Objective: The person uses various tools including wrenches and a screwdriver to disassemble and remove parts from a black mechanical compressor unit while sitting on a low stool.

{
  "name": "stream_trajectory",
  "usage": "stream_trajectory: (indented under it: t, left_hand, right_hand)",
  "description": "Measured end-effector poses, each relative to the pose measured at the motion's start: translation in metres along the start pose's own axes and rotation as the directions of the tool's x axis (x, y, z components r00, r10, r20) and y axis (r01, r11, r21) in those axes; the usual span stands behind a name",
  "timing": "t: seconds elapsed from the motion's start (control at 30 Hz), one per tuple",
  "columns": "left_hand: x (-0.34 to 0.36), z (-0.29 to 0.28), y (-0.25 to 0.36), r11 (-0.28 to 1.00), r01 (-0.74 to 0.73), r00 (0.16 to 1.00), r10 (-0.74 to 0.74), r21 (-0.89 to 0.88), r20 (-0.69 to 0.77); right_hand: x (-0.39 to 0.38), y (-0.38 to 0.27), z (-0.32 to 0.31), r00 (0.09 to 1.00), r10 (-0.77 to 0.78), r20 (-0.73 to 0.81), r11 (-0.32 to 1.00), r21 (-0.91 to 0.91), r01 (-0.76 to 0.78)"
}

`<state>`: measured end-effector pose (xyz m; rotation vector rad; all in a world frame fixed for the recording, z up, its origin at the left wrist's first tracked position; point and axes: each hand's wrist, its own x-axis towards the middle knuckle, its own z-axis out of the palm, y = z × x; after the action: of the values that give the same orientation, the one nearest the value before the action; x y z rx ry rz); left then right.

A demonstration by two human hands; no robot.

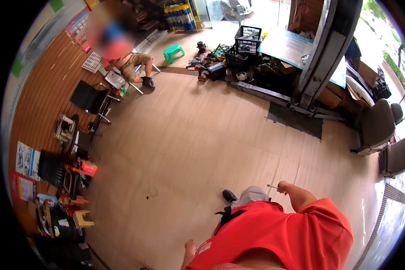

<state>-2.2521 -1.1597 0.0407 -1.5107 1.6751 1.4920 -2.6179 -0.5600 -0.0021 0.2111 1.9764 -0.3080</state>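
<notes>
Pinched in the closed right hand [282, 186] is a thin pale stick-like object [272, 186], too small to be identified; it juts out to the left of the fist, level over the wooden floor [189, 148] and just above the grey trouser leg [252, 195] and black shoe [229, 195]. The left hand [190, 247] is seen hanging low beside the red shirt [279, 234]; whether its fingers are spread or curled cannot be told, and nothing is seen in it. As a judgement, the work is at an early, carrying stage: the thin object is held away from any workpiece, and nothing is being applied or joined. Well apart, across the floor, a black crate [246, 42] and scattered tools [209, 65] are seen, with a seated person [130, 63] and a green stool [173, 51] beyond
</notes>
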Motion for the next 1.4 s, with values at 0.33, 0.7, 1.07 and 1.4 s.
stream_trajectory:
  t: [0.33, 0.7, 1.07, 1.4]
  left_hand:
    - [0.182, -0.039, 0.424, 0.980, -0.201, 0.970, 0.197, -0.016, -0.140]
    - [0.270, -0.025, 0.527, 0.998, 0.032, 0.988, -0.039, 0.050, 0.151]
    - [0.427, -0.131, 0.767, 0.994, 0.036, 0.996, -0.043, 0.101, 0.072]
    - [0.623, -0.214, 1.241, 0.969, -0.237, 0.963, 0.243, 0.064, -0.113]
  right_hand:
    - [0.075, -0.117, -0.135, 0.979, 0.148, -0.138, 0.959, 0.263, -0.108]
    - [0.237, -0.406, -0.404, 0.963, -0.066, -0.260, 0.987, 0.125, 0.101]
    - [0.303, -0.739, -0.619, 0.959, -0.090, -0.269, 0.904, 0.383, 0.192]
    - [0.356, -0.845, -0.674, 0.999, -0.026, -0.033, 0.972, 0.231, 0.033]
